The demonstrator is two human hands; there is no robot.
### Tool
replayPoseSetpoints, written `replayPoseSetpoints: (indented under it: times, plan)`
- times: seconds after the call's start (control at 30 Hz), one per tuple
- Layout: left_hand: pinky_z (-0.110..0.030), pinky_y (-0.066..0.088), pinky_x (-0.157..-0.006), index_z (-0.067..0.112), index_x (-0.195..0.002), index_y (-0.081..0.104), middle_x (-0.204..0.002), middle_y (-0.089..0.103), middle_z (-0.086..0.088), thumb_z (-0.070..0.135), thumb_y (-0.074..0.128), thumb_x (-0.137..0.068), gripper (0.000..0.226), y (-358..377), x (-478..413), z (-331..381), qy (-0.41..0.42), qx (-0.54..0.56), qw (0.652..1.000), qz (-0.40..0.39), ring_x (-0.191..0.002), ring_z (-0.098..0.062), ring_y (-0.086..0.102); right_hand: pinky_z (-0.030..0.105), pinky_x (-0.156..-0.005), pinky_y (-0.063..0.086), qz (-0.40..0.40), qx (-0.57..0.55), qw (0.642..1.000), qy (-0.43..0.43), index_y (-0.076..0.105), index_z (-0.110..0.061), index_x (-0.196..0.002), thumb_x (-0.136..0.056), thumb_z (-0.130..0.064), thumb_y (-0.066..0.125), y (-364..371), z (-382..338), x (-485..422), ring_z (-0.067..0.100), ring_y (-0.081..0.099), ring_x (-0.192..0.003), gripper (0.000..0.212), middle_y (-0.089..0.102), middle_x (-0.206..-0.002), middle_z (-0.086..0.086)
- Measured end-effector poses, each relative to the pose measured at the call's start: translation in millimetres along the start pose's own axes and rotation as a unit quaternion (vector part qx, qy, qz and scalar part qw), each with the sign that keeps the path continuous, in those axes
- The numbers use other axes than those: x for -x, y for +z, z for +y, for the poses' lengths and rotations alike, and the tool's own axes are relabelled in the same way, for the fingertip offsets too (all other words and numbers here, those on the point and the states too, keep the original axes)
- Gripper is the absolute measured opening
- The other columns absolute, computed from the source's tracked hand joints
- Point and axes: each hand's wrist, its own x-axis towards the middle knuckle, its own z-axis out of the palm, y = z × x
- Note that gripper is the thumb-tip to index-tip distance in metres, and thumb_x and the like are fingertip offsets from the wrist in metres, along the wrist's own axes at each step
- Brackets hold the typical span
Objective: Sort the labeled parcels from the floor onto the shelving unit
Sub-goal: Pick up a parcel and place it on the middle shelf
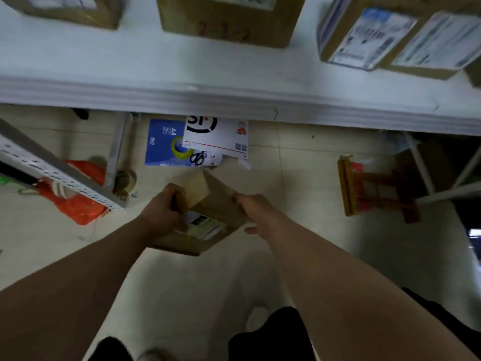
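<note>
Currently both hands hold the labeled cardboard parcel tilted above the tiled floor: the left hand curls round its left edge, the right hand grips its right edge. Ahead runs the white shelf, its front lip nearest, with bare board between the middle carton and the right carton.

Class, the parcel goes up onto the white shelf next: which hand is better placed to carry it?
Left, probably: the left hand wraps round the parcel at its left side, thumb beside the label, while the right hand only grips its right edge.
</note>
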Motion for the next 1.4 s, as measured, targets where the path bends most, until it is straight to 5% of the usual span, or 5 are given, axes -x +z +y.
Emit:
replayPoseSetpoints:
  times: [0.57,0.83,1.07,1.27,1.4]
  plan:
    - [-0.057,0.049,-0.097,0.005,-0.123,0.060,-0.121,0.068,-0.018,-0.010,0.071,-0.070,0.056,-216,288,132,-0.055,0.288,0.929,-0.226,-0.112,-0.035,0.065,0.052,-0.113,0.040,-0.263,0.046,0.955,-0.129,0.054,-0.027,-0.141,-0.038,-0.051,0.099,-52,-153,399,0.034,0.058,-0.127,0.115,0.063,-0.135,0.011]
    - [-0.060,0.036,-0.109,0.006,-0.136,0.054,-0.134,0.061,-0.017,0.005,0.081,-0.067,0.075,-256,388,151,-0.001,0.350,0.923,-0.163,-0.125,-0.038,0.056,0.050,-0.110,0.045,-0.296,0.116,0.933,-0.171,0.051,-0.021,-0.141,-0.071,-0.022,0.081,-22,-178,476,0.029,0.063,-0.122,0.076,0.070,-0.127,0.008]
    - [-0.051,0.059,-0.079,0.010,-0.124,0.063,-0.115,0.071,-0.014,0.006,0.069,-0.080,0.044,-254,442,167,0.022,0.462,0.882,-0.096,-0.094,-0.030,0.071,0.029,-0.059,0.057,-0.316,0.210,0.897,-0.227,0.061,-0.018,-0.127,-0.069,-0.031,0.086,-24,-205,535,0.010,0.072,-0.068,0.065,0.073,-0.110,0.008]
    - [-0.027,0.055,-0.057,0.011,-0.094,0.072,-0.087,0.072,-0.007,0.027,0.085,-0.067,0.034,-296,486,207,0.114,0.465,0.878,-0.017,-0.071,-0.018,0.069,0.039,-0.080,0.060,-0.311,0.283,0.859,-0.292,0.065,-0.015,-0.124,-0.082,-0.026,0.077,-44,-252,598,0.029,0.074,-0.098,0.045,0.073,-0.119,0.015]
    - [-0.046,0.046,-0.103,0.018,-0.125,0.062,-0.126,0.065,-0.009,0.035,0.099,-0.035,0.098,-313,505,250,0.141,0.360,0.922,0.029,-0.118,-0.027,0.059,0.044,-0.088,0.060,-0.284,0.354,0.834,-0.312,0.064,-0.016,-0.124,-0.081,-0.026,0.077,-63,-266,638,0.029,0.073,-0.099,0.046,0.072,-0.121,0.015]
